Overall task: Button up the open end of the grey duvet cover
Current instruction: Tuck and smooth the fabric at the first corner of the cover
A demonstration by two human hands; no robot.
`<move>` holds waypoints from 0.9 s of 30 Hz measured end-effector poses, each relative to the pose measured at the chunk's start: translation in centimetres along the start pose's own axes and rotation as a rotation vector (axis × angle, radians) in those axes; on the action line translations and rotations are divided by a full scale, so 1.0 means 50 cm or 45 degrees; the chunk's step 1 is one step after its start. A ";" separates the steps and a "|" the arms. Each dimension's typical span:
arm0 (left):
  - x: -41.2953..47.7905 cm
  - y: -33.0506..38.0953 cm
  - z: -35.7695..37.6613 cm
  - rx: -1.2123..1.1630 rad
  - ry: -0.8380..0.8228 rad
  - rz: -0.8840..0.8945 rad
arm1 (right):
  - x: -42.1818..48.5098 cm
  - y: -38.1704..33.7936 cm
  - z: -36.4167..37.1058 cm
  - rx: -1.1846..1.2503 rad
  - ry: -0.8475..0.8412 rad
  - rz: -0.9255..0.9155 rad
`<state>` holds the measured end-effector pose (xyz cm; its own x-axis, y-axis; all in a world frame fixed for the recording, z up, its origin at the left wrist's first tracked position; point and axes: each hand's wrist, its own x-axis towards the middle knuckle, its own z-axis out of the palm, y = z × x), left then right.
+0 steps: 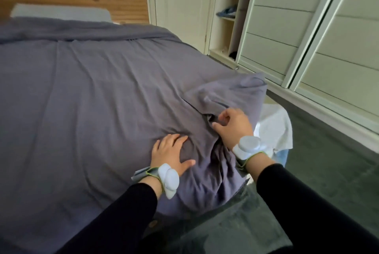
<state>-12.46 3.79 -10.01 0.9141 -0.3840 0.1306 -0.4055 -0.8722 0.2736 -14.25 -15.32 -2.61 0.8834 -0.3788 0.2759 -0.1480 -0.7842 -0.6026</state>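
Nearest you, press your flat, spread-fingered left hand (172,156) down to pin the grey fabric duvet cover (92,100) taut while your right hand (233,125), fingers curled pinching its open hem, closes the dark gap (209,118).

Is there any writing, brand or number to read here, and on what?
None can be read. The white round wrist devices, the grey duvet cover and the cream wardrobe doors show no lettering; things on the open shelves are too blurred to tell.
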 end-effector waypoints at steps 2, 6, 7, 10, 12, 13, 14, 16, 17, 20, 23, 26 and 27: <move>0.026 -0.003 0.014 0.006 -0.019 -0.049 | 0.060 -0.028 0.026 -0.125 -0.035 -0.112; 0.038 -0.013 0.043 0.073 0.011 -0.071 | 0.153 -0.065 0.091 -0.434 -0.204 -0.166; 0.037 -0.015 0.049 0.072 0.019 -0.060 | 0.171 -0.059 0.104 -0.511 -0.249 -0.133; 0.038 -0.021 0.058 0.074 0.026 -0.046 | 0.199 -0.016 0.121 -0.605 -0.347 0.094; 0.038 -0.022 0.064 0.116 0.043 -0.033 | 0.207 0.007 0.120 -0.516 -0.331 0.204; 0.033 -0.019 0.069 0.128 0.050 -0.032 | 0.206 0.017 0.115 -0.476 -0.328 0.230; 0.034 -0.022 0.067 0.139 0.073 -0.028 | 0.208 0.017 0.111 -0.439 -0.321 0.233; 0.034 -0.023 0.067 0.160 0.091 -0.028 | 0.206 0.028 0.099 -0.359 -0.314 0.254; 0.035 -0.022 0.066 0.176 0.092 -0.027 | 0.202 0.033 0.093 -0.311 -0.320 0.266; 0.032 -0.016 0.061 0.200 0.073 -0.035 | 0.184 0.040 0.075 0.004 -0.297 0.346; 0.029 -0.005 0.053 0.225 0.072 -0.048 | 0.169 0.052 0.040 0.300 -0.207 0.513; 0.023 0.004 0.041 0.250 0.069 -0.039 | 0.150 0.087 -0.013 0.677 -0.175 0.676; 0.022 -0.002 0.038 0.264 0.070 -0.048 | 0.145 0.100 -0.024 0.887 -0.166 0.706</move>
<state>-11.39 2.88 -11.68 0.9245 -0.3375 0.1770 -0.3551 -0.9316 0.0782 -9.10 -22.59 -2.74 0.8148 -0.5224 -0.2513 -0.3024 -0.0132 -0.9531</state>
